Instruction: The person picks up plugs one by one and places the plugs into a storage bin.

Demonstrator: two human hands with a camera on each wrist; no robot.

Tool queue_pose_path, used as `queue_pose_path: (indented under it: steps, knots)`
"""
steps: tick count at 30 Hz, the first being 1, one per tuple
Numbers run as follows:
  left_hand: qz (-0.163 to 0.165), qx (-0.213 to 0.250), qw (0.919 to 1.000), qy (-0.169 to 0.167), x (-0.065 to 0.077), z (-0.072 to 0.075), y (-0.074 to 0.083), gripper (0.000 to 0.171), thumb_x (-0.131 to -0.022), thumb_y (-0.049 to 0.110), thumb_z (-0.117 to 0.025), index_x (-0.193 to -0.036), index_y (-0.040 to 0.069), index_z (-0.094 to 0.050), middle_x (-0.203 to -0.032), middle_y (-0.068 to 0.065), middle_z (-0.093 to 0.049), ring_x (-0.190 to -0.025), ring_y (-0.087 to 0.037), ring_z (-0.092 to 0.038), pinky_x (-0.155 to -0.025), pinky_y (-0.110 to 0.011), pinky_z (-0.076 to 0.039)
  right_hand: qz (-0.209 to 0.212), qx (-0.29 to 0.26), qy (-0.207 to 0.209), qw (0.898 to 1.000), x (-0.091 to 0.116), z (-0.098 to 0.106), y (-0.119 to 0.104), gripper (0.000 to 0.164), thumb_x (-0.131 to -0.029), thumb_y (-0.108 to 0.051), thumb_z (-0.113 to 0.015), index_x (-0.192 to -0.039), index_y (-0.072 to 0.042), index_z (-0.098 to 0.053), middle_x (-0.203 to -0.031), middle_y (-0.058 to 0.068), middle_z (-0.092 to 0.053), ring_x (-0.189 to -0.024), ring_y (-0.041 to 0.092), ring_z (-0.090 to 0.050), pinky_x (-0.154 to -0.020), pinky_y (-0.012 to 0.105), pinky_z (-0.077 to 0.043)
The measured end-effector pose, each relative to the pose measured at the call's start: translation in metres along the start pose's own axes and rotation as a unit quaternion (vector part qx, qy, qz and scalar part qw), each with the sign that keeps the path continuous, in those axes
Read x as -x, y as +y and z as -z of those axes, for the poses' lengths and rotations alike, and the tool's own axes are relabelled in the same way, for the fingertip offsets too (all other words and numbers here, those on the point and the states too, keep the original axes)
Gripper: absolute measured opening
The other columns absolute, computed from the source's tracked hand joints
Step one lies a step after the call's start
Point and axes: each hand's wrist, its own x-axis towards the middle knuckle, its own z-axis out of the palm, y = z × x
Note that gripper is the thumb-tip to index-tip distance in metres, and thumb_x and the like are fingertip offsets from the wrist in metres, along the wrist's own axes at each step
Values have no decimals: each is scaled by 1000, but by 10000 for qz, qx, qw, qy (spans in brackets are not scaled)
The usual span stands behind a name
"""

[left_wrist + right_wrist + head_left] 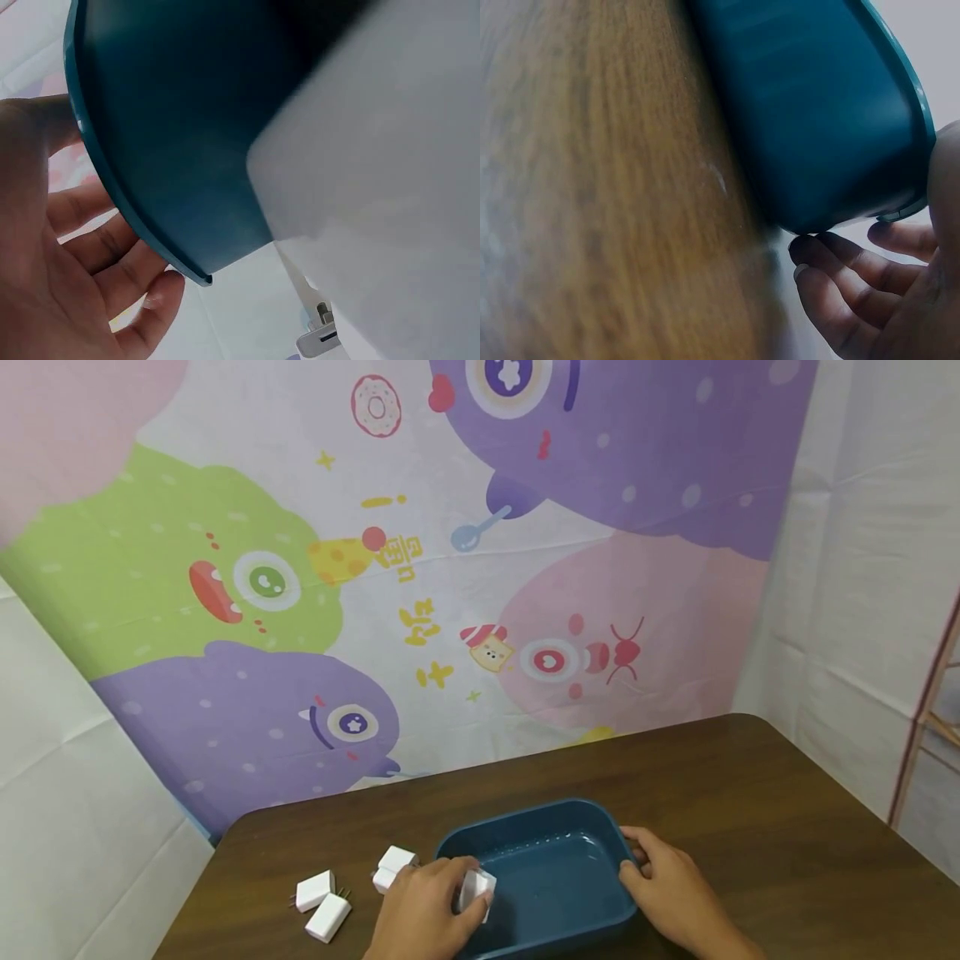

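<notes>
A dark blue plastic bin [555, 885] stands on the wooden table. At its left end, my left hand [431, 906] pinches a white block [477, 893], like the white plug chargers nearby, above the rim. In the left wrist view my left hand [67, 247] is partly behind the bin's wall [172, 135], and the block is hidden. My right hand [671, 889] grips the bin's right end, thumb at the rim. Seen from the right wrist, my right hand [877, 292] has its curled fingertips at the corner of the bin [832, 127].
To the left lie white plug chargers: a pair [393, 868] beside my left hand, one [315, 891] farther left, and another [328, 917] nearer me. The table [712, 777] meets a cartoon-printed cloth [360, 610] behind. A blurred white surface [375, 187] fills the left wrist view's right side.
</notes>
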Motion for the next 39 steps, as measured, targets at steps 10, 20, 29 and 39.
queue_pose_path:
  steps: [10, 20, 29, 39]
  knots:
    - [-551, -441, 9975, -1, -2, -4, 2, 35, -82, 42, -77, -105, 16, -73, -88, 2, -71, -75, -12, -65, -77, -44, -45, -15, 5, -14, 10000, 0, 1, 1, 43, -93, -14, -61, -136, -8, -58, -105, 6, -66, -83, 10, -65, -74, 36, -51]
    - [-937, -847, 9909, -459, -5, -5, 3, 37, -78, 45, -79, -103, 18, -72, -84, 4, -71, -74, -8, -64, -77, -39, -44, -64, 36, -65, 10000, 0, 0, 4, 44, -94, -16, -62, -136, -7, -57, -106, 5, -65, -85, 12, -64, -74, 36, -51]
    - [-897, -931, 9900, -570, -6, -9, 2, 34, -77, 45, -79, -99, 19, -72, -82, 5, -70, -72, -7, -63, -77, -39, -43, -56, 10, -132, 9999, -1, -1, 6, 44, -94, -18, -61, -137, -5, -56, -109, 5, -65, -87, 12, -64, -74, 39, -53]
    - [-945, -899, 9905, -441, -5, -10, 2, 25, -79, 40, -79, -89, 19, -71, -75, 8, -66, -68, -4, -60, -75, -38, -44, -35, 2, -104, 9999, -2, 0, 6, 43, -94, -17, -61, -135, -4, -58, -109, 5, -65, -86, 13, -63, -75, 39, -52]
